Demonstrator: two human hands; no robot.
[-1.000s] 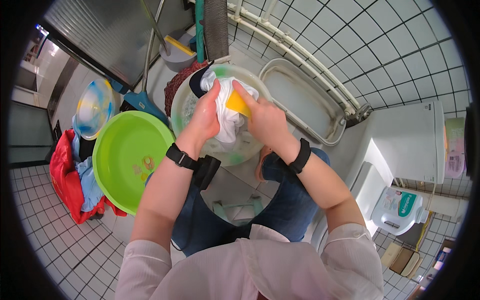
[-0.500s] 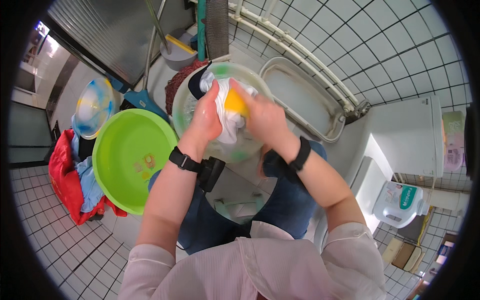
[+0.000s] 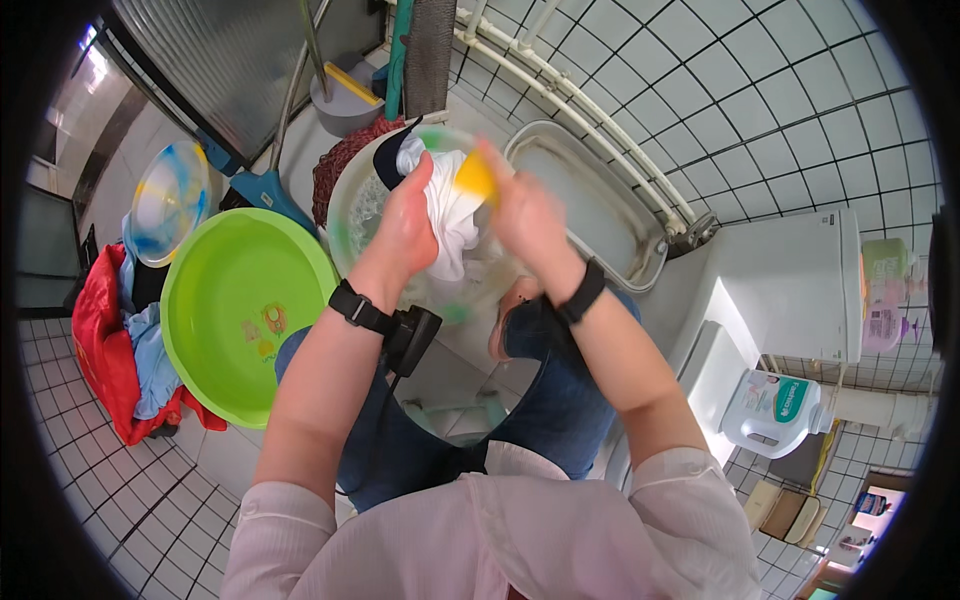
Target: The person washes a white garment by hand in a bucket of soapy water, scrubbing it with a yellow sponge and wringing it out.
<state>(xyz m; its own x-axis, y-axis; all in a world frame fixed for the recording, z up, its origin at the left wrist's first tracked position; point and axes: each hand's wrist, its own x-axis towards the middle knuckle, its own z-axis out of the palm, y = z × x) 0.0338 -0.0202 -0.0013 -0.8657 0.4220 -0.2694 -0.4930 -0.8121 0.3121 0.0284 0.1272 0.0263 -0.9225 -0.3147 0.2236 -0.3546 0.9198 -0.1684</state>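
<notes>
My left hand (image 3: 408, 232) is closed around a wet white cloth garment (image 3: 450, 220) with a dark navy part (image 3: 393, 158). The garment is bunched above a pale basin (image 3: 345, 210) with green patches and sudsy water. My right hand (image 3: 532, 218), smeared by motion, grips a yellow block (image 3: 476, 177) against or just over the white fabric; whether it is soap or a sponge I cannot make out.
Left of the basin stands a bright green tub (image 3: 215, 320). Red clothing (image 3: 105, 350) and a blue-and-white basin (image 3: 170, 205) lie beyond it. A grey trough (image 3: 590, 195) lines the wall at right, near a detergent jug (image 3: 770, 412). A mop bucket (image 3: 345, 105) sits behind.
My right hand and the yellow block have shifted slightly over the fabric. My left hand keeps its hold on the garment. The whole view has moved a little.
</notes>
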